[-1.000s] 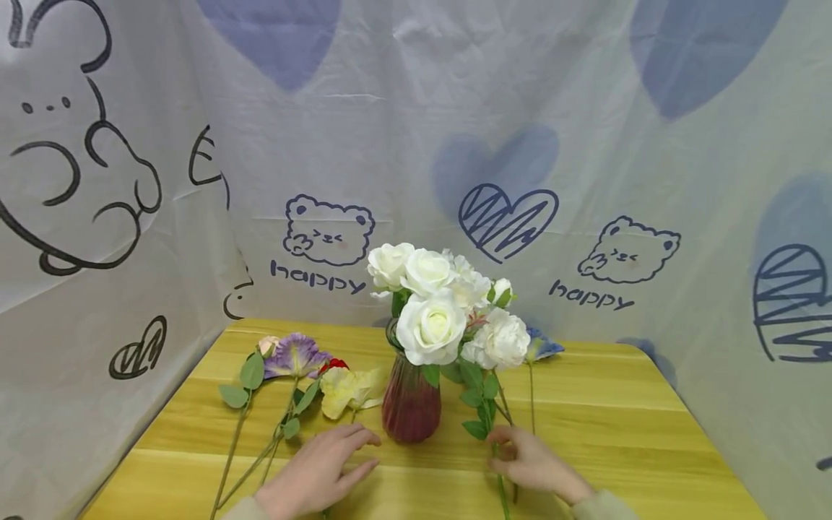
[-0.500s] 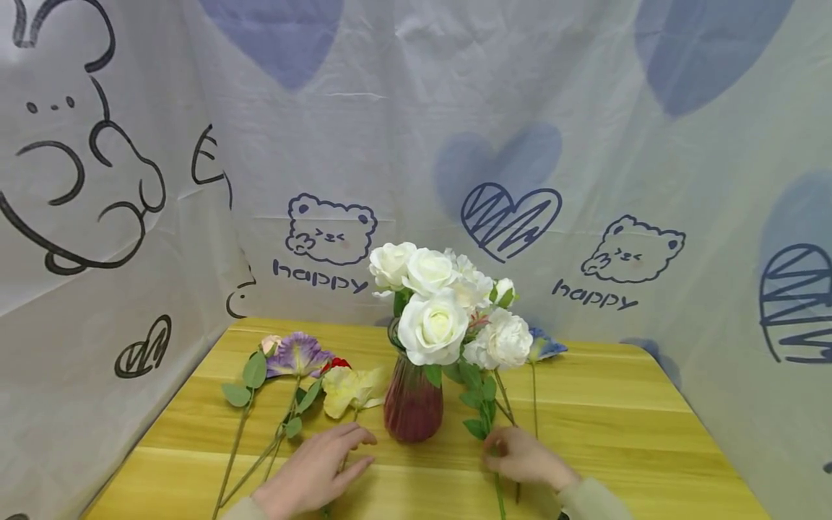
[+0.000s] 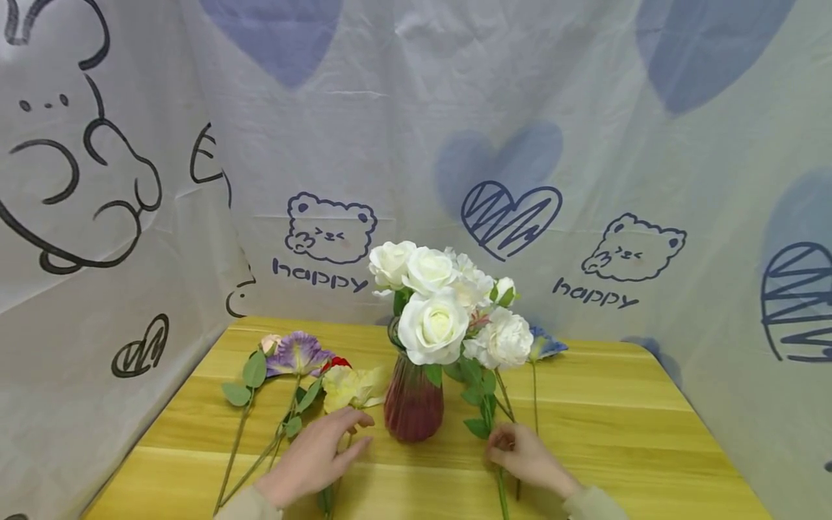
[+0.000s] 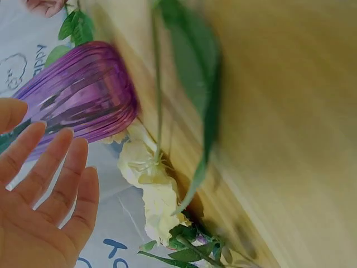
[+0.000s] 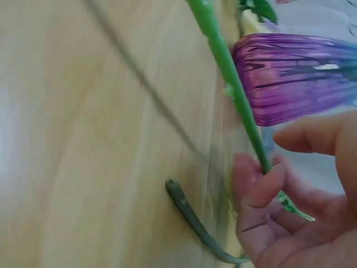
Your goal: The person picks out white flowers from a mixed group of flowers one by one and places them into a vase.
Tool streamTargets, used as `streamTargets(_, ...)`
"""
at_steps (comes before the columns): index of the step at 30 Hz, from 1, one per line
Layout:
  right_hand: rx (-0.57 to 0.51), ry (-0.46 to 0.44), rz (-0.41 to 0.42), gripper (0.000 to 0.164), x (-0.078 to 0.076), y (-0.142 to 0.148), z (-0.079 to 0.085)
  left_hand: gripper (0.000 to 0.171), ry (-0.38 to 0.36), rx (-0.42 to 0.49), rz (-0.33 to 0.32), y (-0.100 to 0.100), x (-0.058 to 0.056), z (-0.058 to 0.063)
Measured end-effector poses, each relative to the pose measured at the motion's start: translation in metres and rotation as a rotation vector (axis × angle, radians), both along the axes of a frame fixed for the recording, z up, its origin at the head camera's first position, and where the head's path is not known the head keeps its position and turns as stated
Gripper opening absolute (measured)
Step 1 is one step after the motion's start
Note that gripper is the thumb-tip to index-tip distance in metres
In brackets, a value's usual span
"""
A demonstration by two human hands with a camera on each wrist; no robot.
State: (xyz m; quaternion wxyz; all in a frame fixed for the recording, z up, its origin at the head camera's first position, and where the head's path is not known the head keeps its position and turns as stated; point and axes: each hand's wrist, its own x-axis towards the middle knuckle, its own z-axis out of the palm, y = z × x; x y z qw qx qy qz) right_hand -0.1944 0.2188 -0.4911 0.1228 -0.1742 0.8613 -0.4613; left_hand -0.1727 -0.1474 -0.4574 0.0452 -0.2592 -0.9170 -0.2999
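Observation:
A ribbed vase (image 3: 414, 408), purple-pink with a bluish upper part, stands upright mid-table. White roses (image 3: 432, 326) and other white blooms crowd above it. My left hand (image 3: 315, 455) hovers left of the vase with relaxed, spread fingers and holds nothing. Close beyond its fingertips lies a yellow flower (image 3: 351, 388), its stem partly hidden by the hand. To the right of the vase, my right hand (image 3: 529, 456) has its fingers curled round a green flower stem (image 5: 231, 72). That stem runs up past green leaves (image 3: 477, 426) toward a white peony-like bloom (image 3: 502, 338).
Left on the wooden table (image 3: 617, 412) lie a purple flower (image 3: 297, 355), a pale pink bud (image 3: 269, 344) and a red bloom (image 3: 334, 362). Behind the vase at right is a blue flower (image 3: 546, 347). A white printed curtain (image 3: 403, 144) hangs around the table's back and sides.
My left hand has shifted slightly forward, toward the yellow flower. The right hand stays at the green stem with only a small shift. The vase and flowers have not visibly moved.

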Motion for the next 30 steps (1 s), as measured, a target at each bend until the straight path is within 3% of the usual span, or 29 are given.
streamTargets(4, -0.237, -0.212, -0.117, 0.020, 0.001, 0.002, 0.000, 0.024, -0.048, 0.094, 0.062, 0.005, -0.011, 0.004)
streamTargets(8, -0.455, -0.404, -0.205, 0.021, 0.001, 0.004, 0.001, 0.040, -0.133, 0.218, 0.090, 0.015, -0.023, 0.006)
streamTargets(11, -0.568, -0.503, -0.214, 0.021, 0.001, 0.006, 0.000, 0.061, -0.189, 0.316, 0.049, 0.024, -0.036, 0.007)
streamTargets(14, -0.666, -0.576, -0.201, 0.035, 0.002, 0.008, -0.001, 0.080, -0.238, 0.394, -0.038, 0.030, -0.051, 0.010)
streamTargets(17, -0.773, -0.645, -0.194, 0.043, 0.003, 0.009, -0.001, 0.084, -0.264, 0.433, -0.111, 0.035, -0.066, 0.014)
streamTargets(20, -0.871, -0.730, -0.184, 0.027, 0.002, 0.010, -0.001, 0.084, -0.260, 0.416, -0.142, 0.039, -0.079, 0.018)
streamTargets(22, -0.906, -0.761, -0.183, 0.020, 0.003, 0.012, -0.001, 0.084, -0.255, 0.398, -0.152, 0.043, -0.085, 0.019)
streamTargets(25, -0.872, -0.754, -0.179, 0.020, 0.003, 0.015, -0.003, 0.084, -0.252, 0.381, -0.155, 0.047, -0.091, 0.018)
streamTargets(30, -0.810, -0.746, -0.144, 0.023, 0.004, 0.019, -0.003, 0.083, -0.218, 0.374, -0.110, 0.054, -0.088, 0.013)
